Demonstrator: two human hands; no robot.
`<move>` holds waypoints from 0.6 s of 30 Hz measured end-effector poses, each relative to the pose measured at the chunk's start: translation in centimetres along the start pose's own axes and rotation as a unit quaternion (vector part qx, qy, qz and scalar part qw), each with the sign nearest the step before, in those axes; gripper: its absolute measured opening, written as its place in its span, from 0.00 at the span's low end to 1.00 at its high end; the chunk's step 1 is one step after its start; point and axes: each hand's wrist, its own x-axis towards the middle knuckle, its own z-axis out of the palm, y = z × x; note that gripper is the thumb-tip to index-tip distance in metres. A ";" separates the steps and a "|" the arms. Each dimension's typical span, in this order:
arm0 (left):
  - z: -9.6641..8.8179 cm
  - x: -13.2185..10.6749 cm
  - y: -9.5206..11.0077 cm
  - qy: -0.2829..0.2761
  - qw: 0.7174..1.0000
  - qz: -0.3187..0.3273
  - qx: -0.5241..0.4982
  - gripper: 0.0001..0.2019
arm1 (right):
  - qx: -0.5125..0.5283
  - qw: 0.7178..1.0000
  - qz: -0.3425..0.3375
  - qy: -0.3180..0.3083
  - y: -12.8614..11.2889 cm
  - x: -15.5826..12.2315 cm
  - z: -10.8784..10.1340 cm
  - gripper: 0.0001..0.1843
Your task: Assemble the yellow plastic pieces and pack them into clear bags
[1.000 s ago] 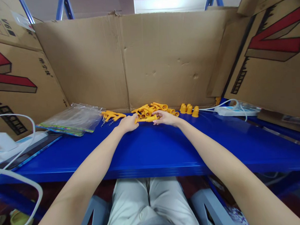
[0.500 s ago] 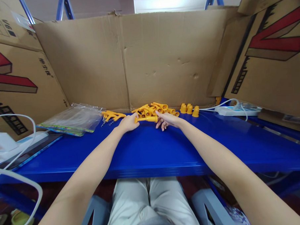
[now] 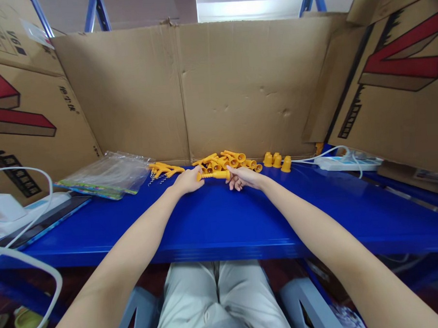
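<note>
A yellow ridged plastic piece (image 3: 214, 175) lies level between my hands, just above the blue table. My left hand (image 3: 189, 181) is closed round its left end. At its wider right end, the thumb and forefinger of my right hand (image 3: 243, 177) pinch it, the other fingers curled below. Right behind it is a heap of yellow bell-ended plastic pieces (image 3: 236, 159), their open mouths facing me. Left of my left hand lie yellow handles with metal spirals (image 3: 164, 169), like corkscrews. Several yellow caps (image 3: 286, 164) stand upright to the right.
Clear plastic bags (image 3: 106, 173) are stacked on the left of the blue table (image 3: 221, 217). White power strips stand at the left (image 3: 28, 211) and right (image 3: 349, 163), with loose cables. A cardboard wall (image 3: 252, 90) closes off the back, and printed boxes flank both sides.
The fingers of my right hand have drawn in and now grip the right end of the yellow piece. My left hand keeps its hold. The view has tilted slightly.
</note>
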 end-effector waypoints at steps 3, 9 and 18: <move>0.0 0.0 0.0 -0.002 1.000 -0.002 -0.002 0.15 | 0.003 1.000 0.013 -0.007 0.0 -0.1 -0.2 0.24; 0.0 0.0 -0.1 -0.002 1.000 -0.006 0.007 0.16 | 0.051 0.997 -0.044 -0.021 0.0 -0.5 -0.4 0.10; 0.0 -0.1 -0.1 -0.002 1.000 0.001 0.022 0.17 | 0.012 1.000 -0.010 -0.003 0.0 0.0 0.4 0.24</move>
